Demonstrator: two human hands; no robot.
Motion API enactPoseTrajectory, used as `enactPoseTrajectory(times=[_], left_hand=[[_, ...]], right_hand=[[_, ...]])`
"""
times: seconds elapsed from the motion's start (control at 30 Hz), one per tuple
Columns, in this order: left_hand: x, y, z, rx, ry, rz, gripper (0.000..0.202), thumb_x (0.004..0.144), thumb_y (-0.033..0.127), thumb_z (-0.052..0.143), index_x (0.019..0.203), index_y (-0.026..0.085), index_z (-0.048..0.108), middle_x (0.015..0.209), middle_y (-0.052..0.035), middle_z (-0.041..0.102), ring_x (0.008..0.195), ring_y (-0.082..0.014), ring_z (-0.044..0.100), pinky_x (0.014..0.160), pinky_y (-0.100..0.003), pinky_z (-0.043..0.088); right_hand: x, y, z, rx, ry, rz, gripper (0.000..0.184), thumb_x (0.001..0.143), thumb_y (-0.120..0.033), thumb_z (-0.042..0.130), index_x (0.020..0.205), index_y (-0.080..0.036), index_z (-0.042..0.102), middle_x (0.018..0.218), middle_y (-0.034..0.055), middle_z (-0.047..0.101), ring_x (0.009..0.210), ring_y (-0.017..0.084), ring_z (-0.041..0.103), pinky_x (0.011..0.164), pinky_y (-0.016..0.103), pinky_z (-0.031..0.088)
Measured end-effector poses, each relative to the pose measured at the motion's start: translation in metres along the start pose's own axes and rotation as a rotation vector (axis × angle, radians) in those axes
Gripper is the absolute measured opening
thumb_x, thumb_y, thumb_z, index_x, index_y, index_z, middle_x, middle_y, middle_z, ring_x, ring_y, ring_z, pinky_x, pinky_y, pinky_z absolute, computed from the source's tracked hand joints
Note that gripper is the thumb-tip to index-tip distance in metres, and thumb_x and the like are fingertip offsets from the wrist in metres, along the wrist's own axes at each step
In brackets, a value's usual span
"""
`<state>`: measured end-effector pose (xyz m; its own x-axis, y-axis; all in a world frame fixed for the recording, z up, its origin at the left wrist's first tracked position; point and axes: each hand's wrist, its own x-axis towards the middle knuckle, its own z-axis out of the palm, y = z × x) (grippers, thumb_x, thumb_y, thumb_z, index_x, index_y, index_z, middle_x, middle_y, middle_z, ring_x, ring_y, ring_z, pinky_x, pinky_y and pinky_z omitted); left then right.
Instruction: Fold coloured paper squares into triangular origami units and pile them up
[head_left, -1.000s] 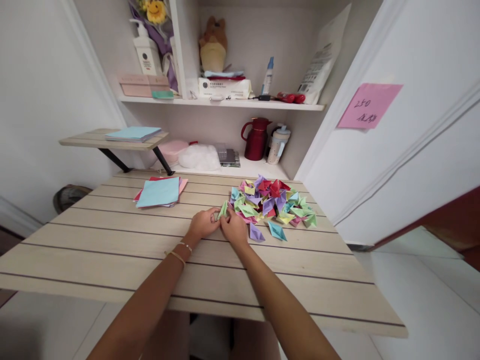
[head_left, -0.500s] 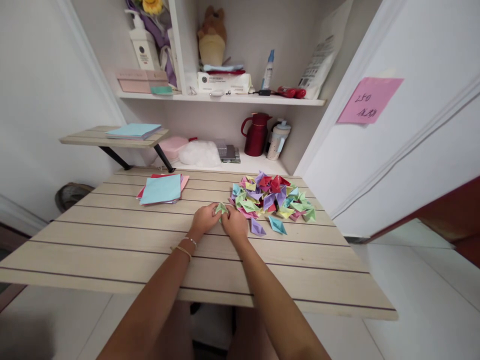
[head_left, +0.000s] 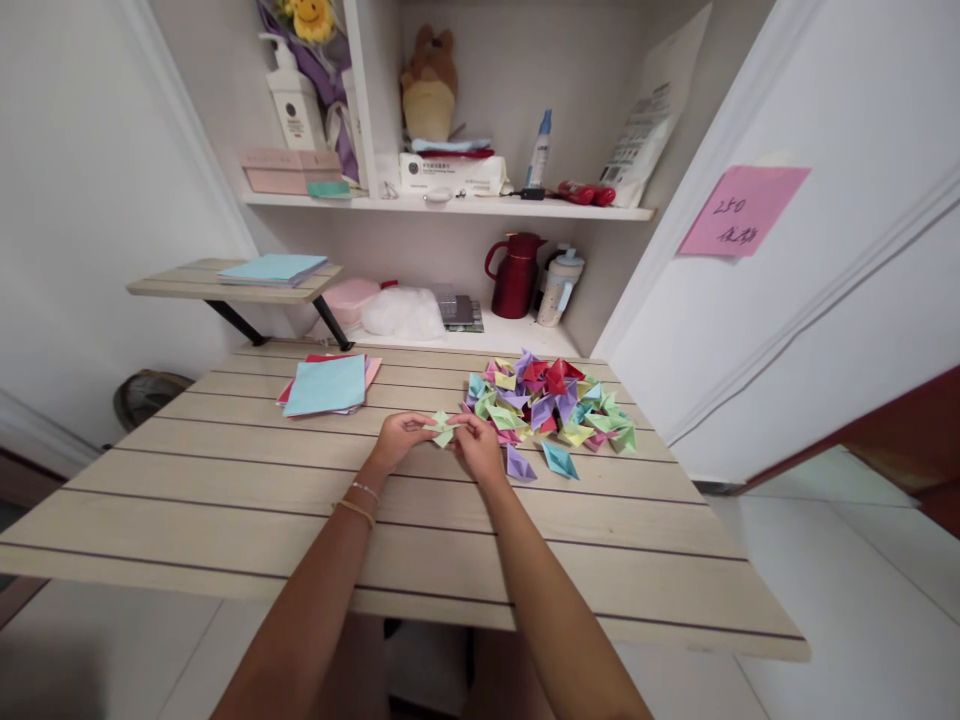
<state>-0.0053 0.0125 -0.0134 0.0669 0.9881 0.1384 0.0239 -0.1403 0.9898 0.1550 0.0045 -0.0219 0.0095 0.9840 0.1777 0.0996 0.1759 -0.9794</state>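
A small light green folded paper piece (head_left: 442,429) is pinched between both my hands just above the wooden table (head_left: 225,480). My left hand (head_left: 398,437) grips its left end and my right hand (head_left: 477,444) grips its right end; both have fingers closed on it. Right behind my right hand lies a pile of folded paper boats (head_left: 551,400) in purple, red, green, yellow and blue. A purple boat (head_left: 518,464) and a blue boat (head_left: 559,460) lie apart at the pile's near edge.
A stack of flat coloured paper sheets (head_left: 327,384), blue on top, lies at the table's far left. Behind are a small side shelf (head_left: 225,283) with more sheets, a red jug (head_left: 516,275), a cup, and a upper shelf with bottles. A pink note (head_left: 741,210) hangs on the right wall.
My hands have drawn slightly apart, stretching the green folded piece out between them. The view has shifted a little; the pile and sheets have not moved.
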Motion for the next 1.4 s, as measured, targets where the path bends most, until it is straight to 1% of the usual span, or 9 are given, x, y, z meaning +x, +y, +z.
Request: enactPoseTrajectory(times=[0.17,0.3,0.47,0.53,0.7,0.93,1.1,1.2,1.4], left_hand=[[0.001,0.002,-0.004,0.013,-0.006,-0.050,0.031,0.060,0.039,0.073,0.074,0.012,0.071,0.077,-0.0063,0.071,0.070,-0.0177,0.063,0.072,-0.033,0.052],[0.000,0.002,-0.002,0.051,-0.010,-0.045,0.028,0.063,0.038,0.071,0.072,0.012,0.069,0.072,-0.0046,0.070,0.066,-0.0156,0.061,0.070,-0.030,0.051],[-0.002,0.003,0.003,-0.038,0.014,-0.045,0.038,0.064,0.034,0.071,0.095,0.013,0.063,0.068,-0.0021,0.067,0.063,-0.0139,0.062,0.065,-0.027,0.051],[-0.003,0.003,0.004,-0.024,0.000,-0.037,0.043,0.066,0.035,0.069,0.102,0.013,0.060,0.064,-0.0009,0.065,0.058,-0.0130,0.060,0.061,-0.026,0.050],[-0.005,0.003,0.004,0.107,-0.068,0.012,0.037,0.067,0.038,0.067,0.094,0.012,0.065,0.060,0.0001,0.063,0.057,-0.0123,0.057,0.056,-0.023,0.045],[-0.005,0.002,0.003,0.006,0.028,-0.026,0.036,0.068,0.039,0.066,0.094,0.015,0.057,0.061,0.0013,0.061,0.053,-0.0109,0.055,0.051,-0.021,0.044],[-0.004,0.002,0.002,-0.001,0.063,-0.032,0.033,0.069,0.039,0.065,0.089,0.014,0.060,0.061,0.0006,0.059,0.052,-0.0103,0.053,0.046,-0.019,0.042],[-0.005,0.003,0.002,0.040,0.061,-0.028,0.033,0.069,0.040,0.064,0.086,0.012,0.064,0.073,-0.0045,0.064,0.059,-0.0118,0.055,0.049,-0.021,0.043],[-0.007,0.004,0.004,0.177,-0.061,0.030,0.029,0.065,0.039,0.068,0.079,0.013,0.068,0.070,-0.0038,0.067,0.062,-0.0135,0.057,0.059,-0.024,0.046]], right_hand=[[0.002,-0.006,-0.002,0.184,-0.169,0.006,0.026,0.065,-0.038,0.066,0.080,-0.016,0.062,0.052,-0.0038,0.055,0.044,0.010,0.049,0.045,0.020,0.039],[0.003,-0.005,0.000,0.208,-0.123,0.016,0.028,0.068,-0.044,0.064,0.071,-0.016,0.059,0.055,-0.0013,0.057,0.045,0.010,0.050,0.044,0.020,0.038],[0.005,0.005,0.005,0.230,-0.031,0.018,0.037,0.077,-0.043,0.055,0.105,-0.019,0.052,0.060,-0.0016,0.060,0.046,0.013,0.053,0.044,0.022,0.039],[0.006,0.009,0.004,0.147,-0.031,-0.016,0.034,0.081,-0.041,0.050,0.105,-0.018,0.054,0.061,-0.0006,0.060,0.047,0.013,0.053,0.045,0.023,0.039],[0.007,0.009,0.000,-0.136,-0.104,-0.146,0.025,0.082,-0.039,0.048,0.088,-0.021,0.064,0.072,0.0012,0.063,0.057,0.013,0.051,0.053,0.023,0.039],[0.004,0.010,-0.003,-0.040,-0.233,-0.123,0.053,0.071,-0.034,0.064,0.121,-0.021,0.052,0.061,-0.0058,0.049,0.046,0.008,0.038,0.045,0.019,0.031],[0.004,0.013,-0.005,-0.067,-0.280,-0.132,0.040,0.070,-0.032,0.064,0.108,-0.019,0.063,0.055,-0.0066,0.044,0.049,0.009,0.041,0.049,0.020,0.032],[0.004,0.013,-0.005,-0.065,-0.209,-0.127,0.037,0.071,-0.034,0.062,0.105,-0.018,0.064,0.056,-0.0052,0.048,0.050,0.010,0.043,0.049,0.021,0.034],[0.005,0.012,-0.005,-0.074,-0.079,-0.140,0.026,0.074,-0.039,0.059,0.085,-0.016,0.063,0.057,-0.0024,0.052,0.049,0.012,0.046,0.047,0.022,0.036]])
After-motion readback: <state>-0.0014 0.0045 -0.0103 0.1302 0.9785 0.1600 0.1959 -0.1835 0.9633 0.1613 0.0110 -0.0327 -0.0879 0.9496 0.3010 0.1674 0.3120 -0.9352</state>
